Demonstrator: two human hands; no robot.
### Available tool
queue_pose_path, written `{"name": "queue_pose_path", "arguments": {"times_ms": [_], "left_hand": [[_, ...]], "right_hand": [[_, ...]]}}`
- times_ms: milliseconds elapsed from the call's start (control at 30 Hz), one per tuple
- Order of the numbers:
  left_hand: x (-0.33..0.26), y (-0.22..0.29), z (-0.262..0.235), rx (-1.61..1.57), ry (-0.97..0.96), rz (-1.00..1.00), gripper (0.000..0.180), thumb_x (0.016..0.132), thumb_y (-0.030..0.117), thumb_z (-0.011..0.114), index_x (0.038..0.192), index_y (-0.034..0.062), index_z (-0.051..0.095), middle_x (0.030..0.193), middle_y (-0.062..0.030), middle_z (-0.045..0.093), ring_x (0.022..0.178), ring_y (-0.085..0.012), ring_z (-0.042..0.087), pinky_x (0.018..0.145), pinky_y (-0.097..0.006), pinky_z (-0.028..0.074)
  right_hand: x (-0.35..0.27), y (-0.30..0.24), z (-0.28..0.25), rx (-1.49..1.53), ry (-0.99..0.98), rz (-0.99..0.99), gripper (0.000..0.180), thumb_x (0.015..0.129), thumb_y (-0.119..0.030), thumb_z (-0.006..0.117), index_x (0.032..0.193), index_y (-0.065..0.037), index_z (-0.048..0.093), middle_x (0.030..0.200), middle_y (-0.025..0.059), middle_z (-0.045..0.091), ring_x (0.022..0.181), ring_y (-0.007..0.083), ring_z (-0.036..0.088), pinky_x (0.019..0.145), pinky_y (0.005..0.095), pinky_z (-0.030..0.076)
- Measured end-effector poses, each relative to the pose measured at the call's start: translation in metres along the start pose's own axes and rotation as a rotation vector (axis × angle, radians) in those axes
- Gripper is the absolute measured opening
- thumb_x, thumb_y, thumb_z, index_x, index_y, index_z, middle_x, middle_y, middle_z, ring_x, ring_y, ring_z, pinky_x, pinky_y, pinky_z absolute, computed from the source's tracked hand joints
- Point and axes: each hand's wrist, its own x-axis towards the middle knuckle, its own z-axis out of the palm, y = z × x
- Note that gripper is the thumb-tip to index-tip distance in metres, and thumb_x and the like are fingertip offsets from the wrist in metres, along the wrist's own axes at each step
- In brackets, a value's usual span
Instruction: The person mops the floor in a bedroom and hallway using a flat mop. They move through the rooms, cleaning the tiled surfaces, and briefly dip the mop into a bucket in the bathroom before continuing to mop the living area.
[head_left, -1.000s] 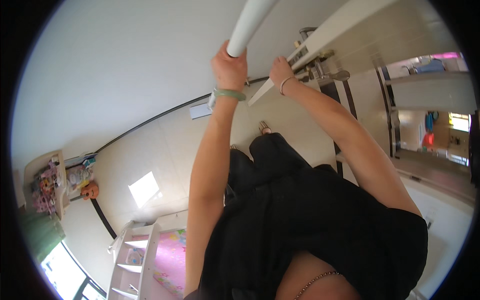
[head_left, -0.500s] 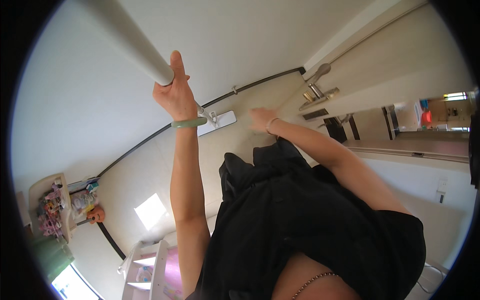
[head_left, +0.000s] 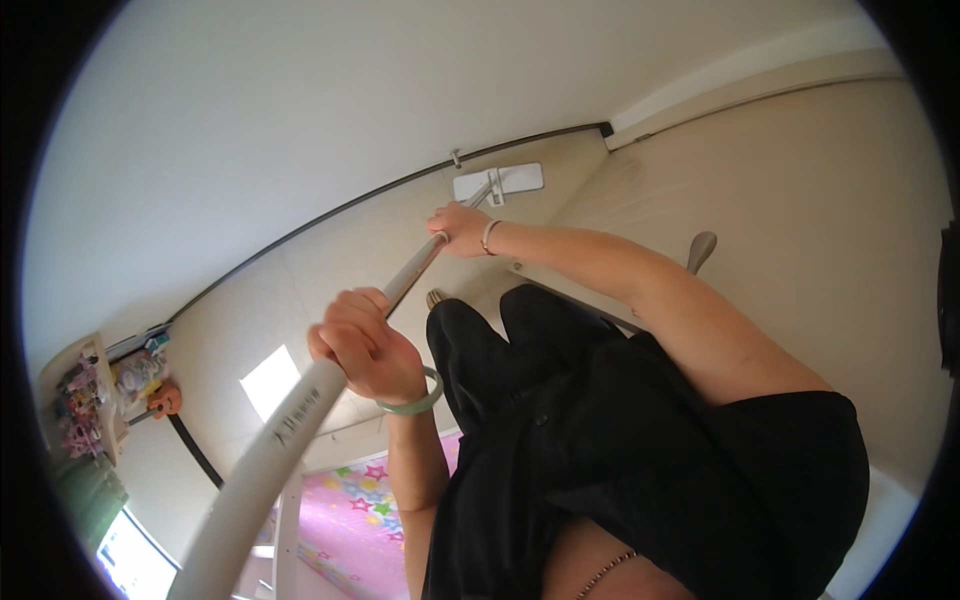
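Observation:
A long-handled flat mop runs slantwise across the view, its thick white handle point(head_left: 262, 455) rising toward me at the lower left. My left hand point(head_left: 378, 348), with a green bangle at the wrist, is closed around the upper handle. Lower down, my right hand point(head_left: 462, 230) wraps round the thinner metal part of the pole. The flat white mop head point(head_left: 522, 177) lies on the pale floor point(head_left: 330, 255) close to the foot of the wall. My fingers hide parts of the pole.
A pale door point(head_left: 780, 190) with a metal lever handle point(head_left: 702, 251) stands at my right. A small door stop point(head_left: 456, 158) sits by the dark baseboard point(head_left: 300, 233). Pink star-patterned bedding point(head_left: 355, 510) is at the lower left, and a toy shelf point(head_left: 85, 400) at the far left.
My right hand has gone from empty to gripping the pole. The handle's top has swung down toward me, and the mop head has moved right. The door now covers the room formerly visible at right.

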Motion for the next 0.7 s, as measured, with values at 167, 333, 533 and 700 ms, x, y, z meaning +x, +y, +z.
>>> {"name": "queue_pose_path", "arguments": {"times_ms": [167, 333, 533, 700], "left_hand": [[-0.039, -0.037, 0.024, -0.018, 0.016, -0.110, 0.039, 0.103, 0.021, 0.039, 0.066, 0.0135, 0.031, 0.054, 0.0009, 0.029, 0.055, -0.0116, 0.026, 0.063, -0.032, 0.034], [-0.074, -0.087, 0.043, -0.009, 0.034, -0.203, 0.034, 0.103, 0.022, 0.040, 0.071, 0.0124, 0.034, 0.057, -0.0008, 0.035, 0.057, -0.0130, 0.033, 0.079, -0.039, 0.041], [-0.108, -0.134, 0.061, -0.001, -0.117, -0.212, 0.033, 0.101, 0.027, 0.046, 0.074, 0.0118, 0.038, 0.061, -0.0023, 0.046, 0.060, -0.0153, 0.045, 0.088, -0.047, 0.044], [-0.132, -0.169, 0.071, -0.020, -0.226, -0.294, 0.028, 0.100, 0.026, 0.047, 0.077, 0.0107, 0.043, 0.067, -0.0040, 0.052, 0.065, -0.0162, 0.049, 0.095, -0.051, 0.042]], "right_hand": [[-0.036, 0.069, -0.004, 0.022, -0.031, 0.036, 0.011, 0.080, -0.014, 0.062, 0.088, -0.008, 0.065, 0.101, 0.0123, 0.061, 0.104, 0.0348, 0.056, 0.087, 0.0446, 0.049], [-0.052, 0.142, -0.007, -0.017, -0.106, 0.098, 0.010, 0.076, -0.010, 0.063, 0.086, -0.008, 0.065, 0.098, 0.0111, 0.061, 0.103, 0.0327, 0.057, 0.085, 0.0425, 0.049], [-0.074, 0.203, -0.008, -0.029, -0.024, 0.106, 0.008, 0.074, -0.008, 0.065, 0.080, -0.007, 0.061, 0.092, 0.0095, 0.059, 0.096, 0.0313, 0.057, 0.080, 0.0421, 0.049], [-0.089, 0.256, -0.005, -0.046, -0.008, 0.116, 0.009, 0.074, -0.010, 0.066, 0.079, -0.007, 0.059, 0.092, 0.0090, 0.059, 0.098, 0.0300, 0.058, 0.082, 0.0403, 0.049]]}}
